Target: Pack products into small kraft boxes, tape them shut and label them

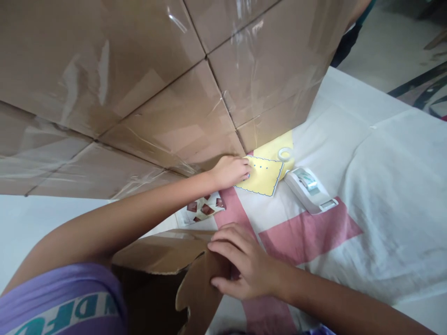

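Observation:
Curled over the left edge of a yellow card [267, 177] with a scalloped blue border is my left hand [232, 170]. The card lies at the foot of a stack of brown cardboard cartons [167, 135]. Closer to me stands an opened cardboard box [199, 288] with a torn, wavy-edged flap. My right hand [249, 265] holds this box at its upper right corner, fingers bent and thumb lower down. The inside of the box is dark, and its contents cannot be made out.
A white device with a clear window [310, 190] rests on the white and pink cloth [314, 237]. Behind the card are a white ring, like a tape roll [285, 154], and a yellow sheet [274, 143]. A patterned packet [202, 208] lies under my left forearm.

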### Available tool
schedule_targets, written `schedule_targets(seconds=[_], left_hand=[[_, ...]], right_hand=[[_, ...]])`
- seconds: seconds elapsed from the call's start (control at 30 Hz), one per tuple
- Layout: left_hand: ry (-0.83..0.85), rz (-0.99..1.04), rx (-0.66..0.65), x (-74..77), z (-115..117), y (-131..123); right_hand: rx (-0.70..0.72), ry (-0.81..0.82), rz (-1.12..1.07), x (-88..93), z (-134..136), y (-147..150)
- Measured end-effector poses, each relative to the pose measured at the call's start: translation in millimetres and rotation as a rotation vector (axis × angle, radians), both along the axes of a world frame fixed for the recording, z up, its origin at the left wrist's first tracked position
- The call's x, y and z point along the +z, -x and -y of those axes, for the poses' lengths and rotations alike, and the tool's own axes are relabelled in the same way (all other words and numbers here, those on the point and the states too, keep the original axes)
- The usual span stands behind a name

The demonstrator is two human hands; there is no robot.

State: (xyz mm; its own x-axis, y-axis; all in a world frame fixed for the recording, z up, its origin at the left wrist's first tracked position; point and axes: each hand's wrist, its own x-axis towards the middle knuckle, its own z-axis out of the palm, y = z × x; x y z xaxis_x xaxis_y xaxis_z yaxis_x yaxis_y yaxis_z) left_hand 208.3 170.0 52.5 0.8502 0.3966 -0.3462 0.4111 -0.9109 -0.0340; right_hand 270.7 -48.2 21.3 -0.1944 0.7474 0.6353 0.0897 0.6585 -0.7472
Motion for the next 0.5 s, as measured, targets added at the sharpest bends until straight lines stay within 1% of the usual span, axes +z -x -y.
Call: schedule_targets(seconds=[0.13,0.23,0.33,0.4,0.47,0.5], left_hand=[[-0.006,-0.063,0.018,2.6,21.1,16.4],[0.0,-0.091,0.031,2.2,31.1,22.0],[0.015,-0.095,0.037,2.5,30.2,19.4],[0.03,-0.085,0.035,6.0,24.9,16.1],[0.039,-0.062,0.033,15.0,18.8,14.4],[0.039,-0.042,0.034,22.6,16.5,15.0]], right_hand=[[0.019,0.012,0.008,-0.1,-0.1,-1.4],[0.05,-0.041,-0.002,-4.0,2.2,-0.1],[0.078,-0.063,0.036,-9.2,5.6,1.6],[0.089,-0.055,0.063,-11.5,7.1,1.8],[0.085,-0.031,0.059,-12.0,6.8,1.1],[0.075,0.0,0.046,-11.7,5.9,0.4]])
